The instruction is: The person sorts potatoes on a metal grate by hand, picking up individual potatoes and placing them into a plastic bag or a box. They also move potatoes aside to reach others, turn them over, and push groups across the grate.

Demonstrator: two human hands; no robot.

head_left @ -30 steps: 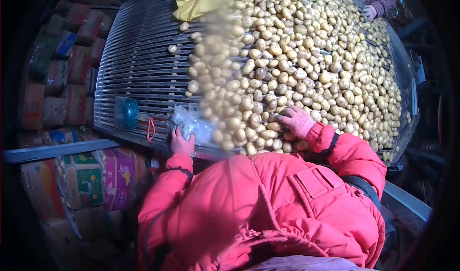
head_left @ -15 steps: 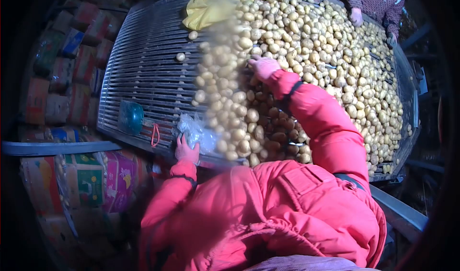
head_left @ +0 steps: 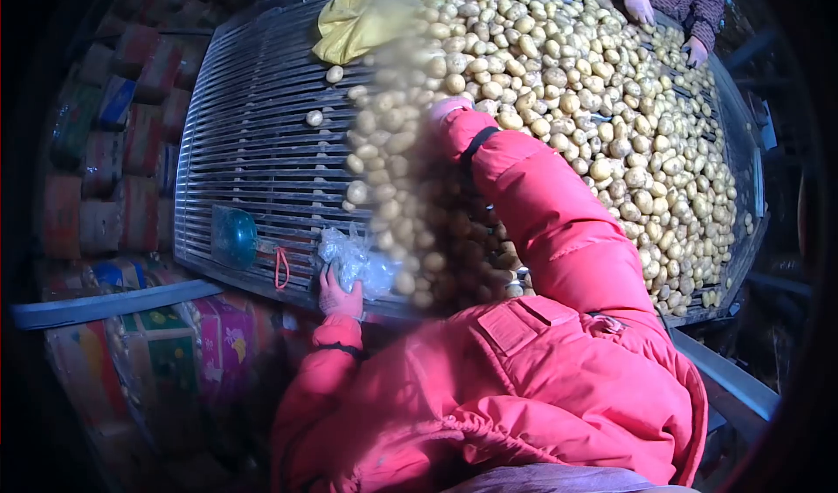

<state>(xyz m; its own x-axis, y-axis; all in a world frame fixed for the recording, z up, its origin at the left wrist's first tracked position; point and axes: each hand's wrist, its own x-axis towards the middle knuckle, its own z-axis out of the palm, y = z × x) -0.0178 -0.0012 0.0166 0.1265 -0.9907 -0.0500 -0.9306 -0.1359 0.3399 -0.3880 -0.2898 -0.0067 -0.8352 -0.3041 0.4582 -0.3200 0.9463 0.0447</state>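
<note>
Potatoes [head_left: 567, 100]: pale tan, oval, dusty, heaped over the right half of the slatted bed [head_left: 253, 144] from near edge to far end, their long axes lying every way; the left fringe of the heap is blurred. Right hand [head_left: 447, 109], pink-gloved, reaches far out onto the heap, mostly hidden by its red sleeve, so its grip cannot be told. Left hand [head_left: 339, 294] sits at the bed's near edge, fingers curled onto a crumpled clear bag [head_left: 358, 257], no clear long axis.

Spuds [head_left: 559, 83] pale tan — sleeve [head_left: 541, 214] red — cloth [head_left: 353, 22] yel., grate [head_left: 253, 126] grey.
</note>
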